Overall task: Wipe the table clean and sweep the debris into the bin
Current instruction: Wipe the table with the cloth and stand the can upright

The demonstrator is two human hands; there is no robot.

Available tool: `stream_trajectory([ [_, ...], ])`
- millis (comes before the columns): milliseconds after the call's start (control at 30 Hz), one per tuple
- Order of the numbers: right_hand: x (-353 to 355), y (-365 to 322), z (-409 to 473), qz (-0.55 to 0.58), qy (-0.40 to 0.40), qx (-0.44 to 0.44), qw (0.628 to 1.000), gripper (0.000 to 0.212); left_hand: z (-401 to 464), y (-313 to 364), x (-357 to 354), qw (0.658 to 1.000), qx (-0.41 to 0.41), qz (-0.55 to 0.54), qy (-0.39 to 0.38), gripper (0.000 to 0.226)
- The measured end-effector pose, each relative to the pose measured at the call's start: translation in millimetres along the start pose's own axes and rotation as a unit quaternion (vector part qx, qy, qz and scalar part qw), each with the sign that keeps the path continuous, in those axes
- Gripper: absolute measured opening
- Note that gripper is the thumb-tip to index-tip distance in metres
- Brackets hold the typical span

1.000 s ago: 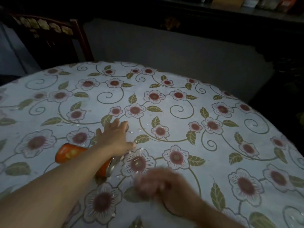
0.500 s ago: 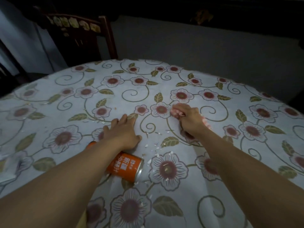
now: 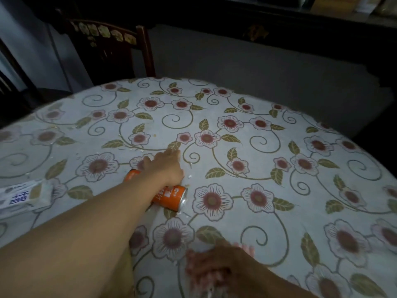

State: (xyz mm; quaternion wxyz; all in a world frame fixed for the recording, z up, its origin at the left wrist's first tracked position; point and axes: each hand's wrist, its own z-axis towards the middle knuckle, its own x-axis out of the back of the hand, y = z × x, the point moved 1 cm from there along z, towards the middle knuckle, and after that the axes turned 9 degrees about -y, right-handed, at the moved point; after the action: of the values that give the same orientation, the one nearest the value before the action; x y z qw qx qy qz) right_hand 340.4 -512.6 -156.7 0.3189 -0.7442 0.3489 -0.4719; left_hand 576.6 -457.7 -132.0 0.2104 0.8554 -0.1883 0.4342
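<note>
Since half a second ago the right hand has pulled back from mid-table to the near edge, where it shows motion-blurred, pressing a pink cloth; whether its fingers curl round the cloth I cannot tell. The left hand lies flat with straight fingers on the round table under a flowered white oilcloth. An orange drink can lies on its side under that wrist. Small white crumbs lie just beside the hand. A white carton with blue print lies far left, and a dark wooden chair stands behind the table.
</note>
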Motion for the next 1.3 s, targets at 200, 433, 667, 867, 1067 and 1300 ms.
stream_trajectory([
  [200, 43, -1, -12, 0.091, 0.197, -0.018, 0.976, 0.041, -50, -14, 12, 0.972, -0.096, -0.080, 0.199, 0.049],
  [433, 59, -2, 9, 0.141, 0.259, -0.031, 0.955, 0.038, -68, -27, 9, 0.970, -0.120, 0.004, 0.212, 0.044],
  [667, 68, 48, 43, -0.012, 0.321, -0.174, 0.931, 0.051, -69, -37, -22, 0.970, -0.138, 0.185, 0.079, 0.075],
  [867, -19, 0, 36, -0.063, 0.271, -0.112, 0.954, 0.062, -86, -64, -25, 0.974, -0.123, 0.071, 0.175, 0.073],
  [1067, -62, -58, 9, -0.024, 0.126, -0.042, 0.991, 0.047, -118, -97, -6, 0.977, -0.087, -0.020, 0.195, 0.071],
  [1300, 44, -66, 37, 0.119, 0.269, -0.064, 0.954, 0.040, -96, -100, 18, 0.943, -0.078, -0.223, 0.236, 0.059],
])
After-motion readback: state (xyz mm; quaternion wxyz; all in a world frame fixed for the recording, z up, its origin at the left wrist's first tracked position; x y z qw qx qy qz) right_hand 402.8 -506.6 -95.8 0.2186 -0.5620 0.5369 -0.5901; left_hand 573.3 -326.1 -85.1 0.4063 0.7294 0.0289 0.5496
